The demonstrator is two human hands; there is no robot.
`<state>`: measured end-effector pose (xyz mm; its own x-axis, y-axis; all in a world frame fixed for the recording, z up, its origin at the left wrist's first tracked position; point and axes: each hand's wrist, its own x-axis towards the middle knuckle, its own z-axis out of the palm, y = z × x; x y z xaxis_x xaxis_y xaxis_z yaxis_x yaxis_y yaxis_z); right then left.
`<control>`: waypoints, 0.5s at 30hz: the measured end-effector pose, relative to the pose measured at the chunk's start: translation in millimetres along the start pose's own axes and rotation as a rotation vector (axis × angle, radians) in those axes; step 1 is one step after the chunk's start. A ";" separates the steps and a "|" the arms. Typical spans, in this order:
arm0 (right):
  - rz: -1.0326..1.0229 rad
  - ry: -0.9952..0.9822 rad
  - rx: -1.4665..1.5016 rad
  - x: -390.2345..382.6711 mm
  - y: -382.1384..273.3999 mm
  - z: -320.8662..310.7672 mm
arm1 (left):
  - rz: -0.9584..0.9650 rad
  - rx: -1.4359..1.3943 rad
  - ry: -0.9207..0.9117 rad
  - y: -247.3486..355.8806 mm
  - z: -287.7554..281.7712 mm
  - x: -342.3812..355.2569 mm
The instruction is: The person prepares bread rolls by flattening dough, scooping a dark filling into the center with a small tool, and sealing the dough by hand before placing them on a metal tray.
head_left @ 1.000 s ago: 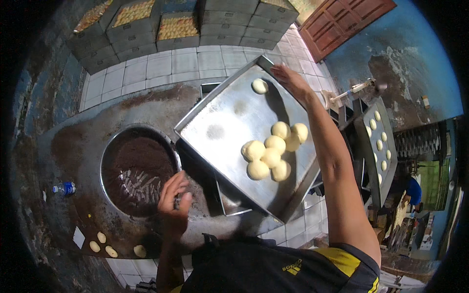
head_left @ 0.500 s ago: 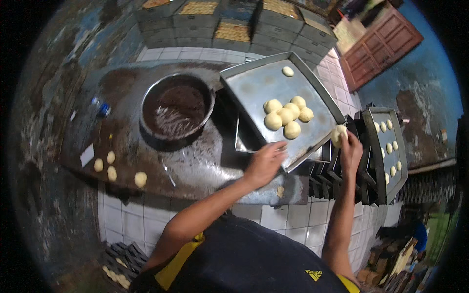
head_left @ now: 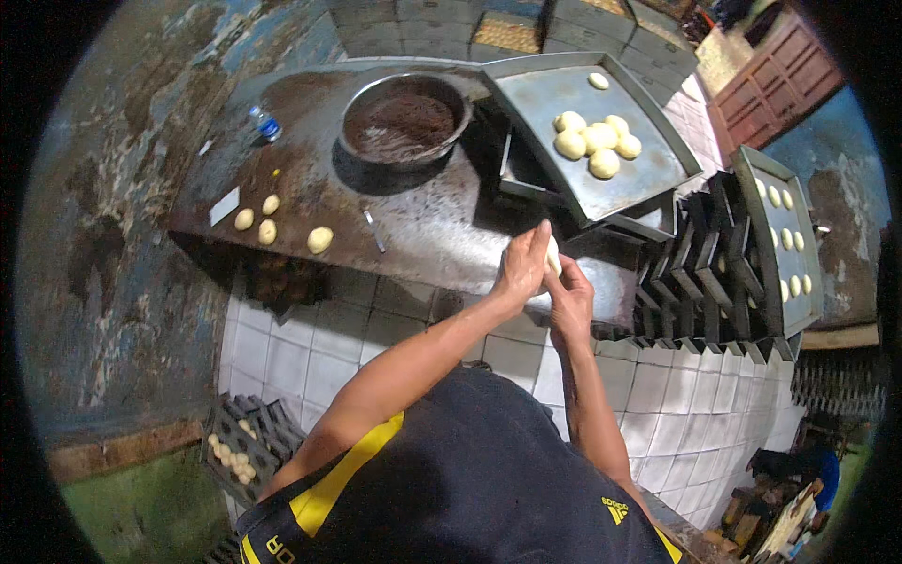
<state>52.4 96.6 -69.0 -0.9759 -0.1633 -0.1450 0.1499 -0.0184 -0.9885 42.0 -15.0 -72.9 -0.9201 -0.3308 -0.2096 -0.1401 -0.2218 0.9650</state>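
Observation:
Over the front edge of the table, my two hands meet around a pale dough ball [head_left: 552, 256]. My left hand [head_left: 520, 271] presses its left side with fingers held together and pointing away from me. My right hand [head_left: 570, 303] grips it from the right and below, and the palms hide part of it. Just beyond the hands, a large metal tray [head_left: 545, 108] lies tilted on other trays. It carries a cluster of several dough balls [head_left: 599, 139] and one lone dough piece [head_left: 598, 81] near its far edge.
A metal bowl [head_left: 464, 127] with dark brown filling stands left of the tray. Several dough balls [head_left: 319, 240], a white card [head_left: 225, 207], a small bottle [head_left: 266, 124] and a thin metal utensil [head_left: 374, 232] lie on the table [head_left: 310, 179]. Stacked trays [head_left: 742, 179] with dough stand right.
My right hand has brought the dough ball leftward and nearer from beside the tray's right corner. My left hand has left the tray's front edge and joined it. The whole view has shifted.

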 end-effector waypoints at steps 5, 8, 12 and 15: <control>-0.070 -0.108 0.223 16.3 4.7 52.3 | 0.021 -0.231 -0.008 -20.1 -105.0 1.4; -0.164 -0.117 -0.232 25.3 35.4 104.4 | -0.349 -0.023 0.162 -45.2 -182.6 -18.9; -0.866 -0.750 -0.821 30.5 79.8 199.5 | -0.406 0.217 0.171 -90.1 -254.0 -31.4; -0.451 -0.638 -0.417 61.4 94.7 274.0 | -0.152 -0.044 0.267 -78.5 -313.0 -24.1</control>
<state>50.2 -185.5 -159.9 -0.6349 -0.7487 0.1905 -0.4195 0.1271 -0.8988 189.6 -276.7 -193.0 -0.7605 -0.5189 -0.3904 -0.2474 -0.3243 0.9130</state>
